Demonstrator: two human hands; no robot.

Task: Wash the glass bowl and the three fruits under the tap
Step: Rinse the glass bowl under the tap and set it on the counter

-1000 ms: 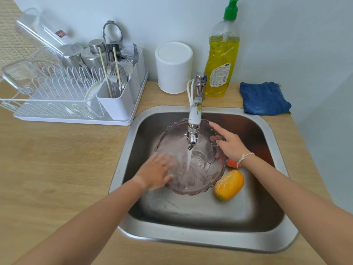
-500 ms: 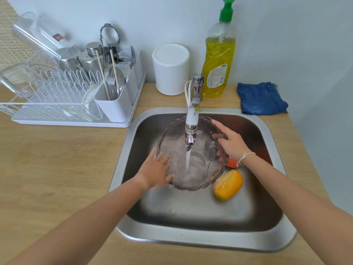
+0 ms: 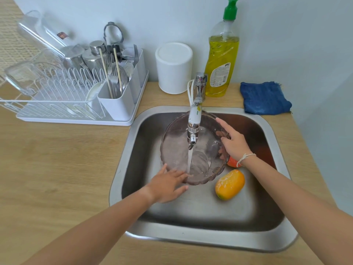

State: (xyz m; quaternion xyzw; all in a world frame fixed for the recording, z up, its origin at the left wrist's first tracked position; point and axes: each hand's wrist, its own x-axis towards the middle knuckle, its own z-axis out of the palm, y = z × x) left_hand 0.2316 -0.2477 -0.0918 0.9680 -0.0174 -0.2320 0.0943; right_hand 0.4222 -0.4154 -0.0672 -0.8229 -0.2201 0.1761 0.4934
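Stainless steel forms the sink [image 3: 133,142], which is set into a light wooden counter [image 3: 57,159]. The glass bowl [image 3: 177,150] is inside the sink, tilted, directly under the tap [image 3: 193,123], and a stream of water [image 3: 189,161] falls from the tap outlet into the bowl. The left hand [image 3: 168,185] is at the near left rim of the bowl, with fingers extended and spread against the glass; the hand is flat, not curled around the rim. The right hand [image 3: 236,142] grips the right rim of the bowl: the index finger lies extended along the far right edge, the thumb presses the inside of the glass, and the remaining fingers are outside the wall. A white string bracelet [image 3: 245,158] is on the right wrist. A yellow-orange fruit [image 3: 229,184] lies on the sink floor, just beside the near right edge of the bowl and apart from both hands. A red-orange fruit [image 3: 232,162] is partly hidden under the right wrist, next to the bowl. A third fruit cannot be identified. On the counter at the far left stands a white dish rack [image 3: 76,104] with cutlery and glassware. Behind the sink stand a white canister [image 3: 173,67] and a bottle of yellow dish soap [image 3: 222,54], to the left and right of the tap base. A folded blue cloth [image 3: 264,98] lies at the far right corner of the sink.
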